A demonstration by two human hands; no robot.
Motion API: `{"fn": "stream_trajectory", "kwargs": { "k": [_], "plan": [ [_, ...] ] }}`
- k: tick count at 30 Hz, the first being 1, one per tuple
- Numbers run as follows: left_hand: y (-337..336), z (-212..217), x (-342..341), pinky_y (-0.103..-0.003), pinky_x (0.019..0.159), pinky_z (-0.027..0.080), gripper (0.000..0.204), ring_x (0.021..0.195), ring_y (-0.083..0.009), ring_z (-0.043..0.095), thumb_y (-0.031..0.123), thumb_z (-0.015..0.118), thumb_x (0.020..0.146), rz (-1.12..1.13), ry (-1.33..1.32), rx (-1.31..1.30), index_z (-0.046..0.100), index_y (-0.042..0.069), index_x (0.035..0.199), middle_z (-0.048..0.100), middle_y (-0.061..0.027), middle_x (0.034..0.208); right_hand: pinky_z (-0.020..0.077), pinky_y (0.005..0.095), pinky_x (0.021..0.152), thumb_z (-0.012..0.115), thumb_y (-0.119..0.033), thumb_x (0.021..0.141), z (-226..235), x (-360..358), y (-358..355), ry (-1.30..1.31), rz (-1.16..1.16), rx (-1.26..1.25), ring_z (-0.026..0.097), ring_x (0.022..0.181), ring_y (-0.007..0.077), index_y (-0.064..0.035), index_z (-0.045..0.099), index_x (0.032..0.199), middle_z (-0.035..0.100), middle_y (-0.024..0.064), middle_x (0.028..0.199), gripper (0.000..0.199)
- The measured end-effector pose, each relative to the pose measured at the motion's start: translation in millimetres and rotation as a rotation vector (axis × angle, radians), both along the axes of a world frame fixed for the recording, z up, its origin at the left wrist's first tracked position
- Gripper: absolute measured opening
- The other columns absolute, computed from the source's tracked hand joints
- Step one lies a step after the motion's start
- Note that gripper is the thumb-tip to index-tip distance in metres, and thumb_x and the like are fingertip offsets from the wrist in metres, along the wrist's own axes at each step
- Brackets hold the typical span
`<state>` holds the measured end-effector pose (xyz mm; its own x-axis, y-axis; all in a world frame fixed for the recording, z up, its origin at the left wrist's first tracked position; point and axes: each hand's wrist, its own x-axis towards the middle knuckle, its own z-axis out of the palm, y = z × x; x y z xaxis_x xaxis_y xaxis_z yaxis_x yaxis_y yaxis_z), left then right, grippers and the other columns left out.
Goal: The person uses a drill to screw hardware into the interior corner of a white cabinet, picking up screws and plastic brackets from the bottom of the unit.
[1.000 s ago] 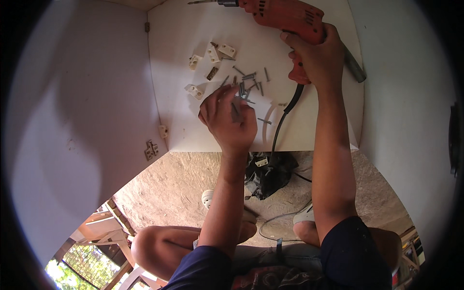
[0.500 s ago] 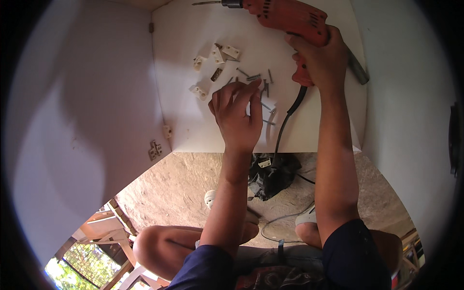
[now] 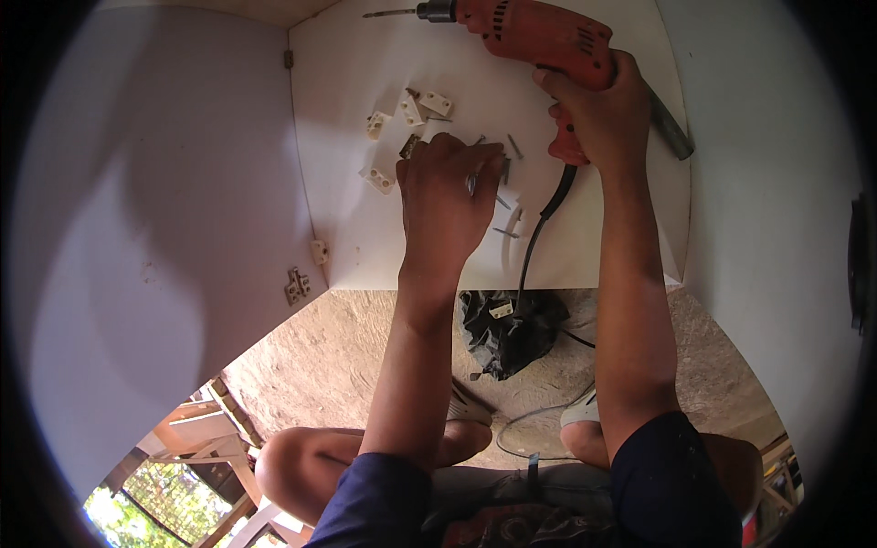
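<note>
White laminate panels form the cabinet: left side wall (image 3: 164,210), bottom board (image 3: 384,237) where the small parts lie, right wall (image 3: 767,201). Hinge hardware (image 3: 297,285) sits on the left wall near the board's front corner.

Orange power drill (image 3: 539,36) at 12 o'clock, bit (image 3: 388,14) pointing toward 9. Right hand (image 3: 594,110) wraps the pistol grip, fingers closed tight around it. Black cord (image 3: 539,228) drops toward 6, off the board edge to a dark bag (image 3: 507,333) on the floor.

Left hand (image 3: 443,196) is at the centre of the board, palm down, fingers narrowed in a pinch over the loose screws (image 3: 507,169); can't tell if one is actually gripped. Cream plastic corner brackets (image 3: 406,114) are scattered just past the fingertips, 10 to 12 o'clock of the hand.

Judgement for the pick: take one screw only, by the shank, head outward. Keep the drill parked with the bit away from the left hand and off the trigger. Watch the cord, since it runs just beside the screws and could sweep them.
</note>
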<state>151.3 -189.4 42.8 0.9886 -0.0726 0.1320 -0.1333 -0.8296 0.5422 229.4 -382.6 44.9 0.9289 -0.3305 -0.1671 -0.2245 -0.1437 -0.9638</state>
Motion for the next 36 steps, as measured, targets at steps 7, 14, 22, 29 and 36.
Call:
{"fn": "stream_trajectory", "kwargs": {
  "k": [7,14,22,29,36],
  "plan": [
    [-6,12,18,-0.043,0.086,0.052,0.011,0.087,-0.0269,0.069,0.020,0.080,0.090,-0.073,0.114,0.038,0.083,0.010,0.096,0.073,-0.0061,0.090,0.0608,0.0313,0.059,0.094,-0.019,0.075,-7,2,-2,-0.003,0.023,0.017,0.074,0.062,0.0168,0.0054,0.060,0.113,0.075,0.0119,0.083,0.056],
    [-2,13,18,-0.038,0.085,0.056,0.008,0.092,-0.0241,0.073,0.007,0.073,0.096,-0.088,0.106,-0.191,0.072,0.004,0.103,0.076,-0.0100,0.099,0.0614,0.0324,0.060,0.094,-0.019,0.075,-5,0,-1,-0.019,0.003,0.018,0.074,0.063,0.0177,0.0049,0.060,0.112,0.076,0.0128,0.084,0.055],
    [27,26,42,-0.030,0.086,0.056,0.014,0.090,-0.0149,0.071,0.009,0.066,0.107,0.209,0.234,-0.707,0.065,-0.002,0.116,0.076,-0.0094,0.101,0.0618,0.0319,0.062,0.094,-0.021,0.076,-1,1,0,0.000,0.010,0.006,0.075,0.064,0.0169,0.0036,0.061,0.111,0.076,0.0123,0.085,0.055],
    [62,12,99,-0.033,0.082,0.062,0.020,0.092,-0.0157,0.068,0.015,0.070,0.106,0.434,0.284,-1.459,0.069,-0.002,0.114,0.069,-0.0083,0.101,0.0613,0.0323,0.065,0.093,-0.025,0.076,2,1,0,0.034,0.025,-0.008,0.074,0.065,0.0172,0.0019,0.061,0.112,0.075,0.0112,0.085,0.056],
    [73,8,127,-0.034,0.084,0.065,0.019,0.094,-0.0194,0.068,0.013,0.071,0.106,0.553,0.175,-1.101,0.068,-0.002,0.118,0.066,-0.0087,0.104,0.0600,0.0318,0.064,0.093,-0.024,0.077,4,1,0,0.055,0.020,-0.010,0.072,0.063,0.0168,0.0017,0.060,0.113,0.074,0.0102,0.084,0.055]
  ]
}}
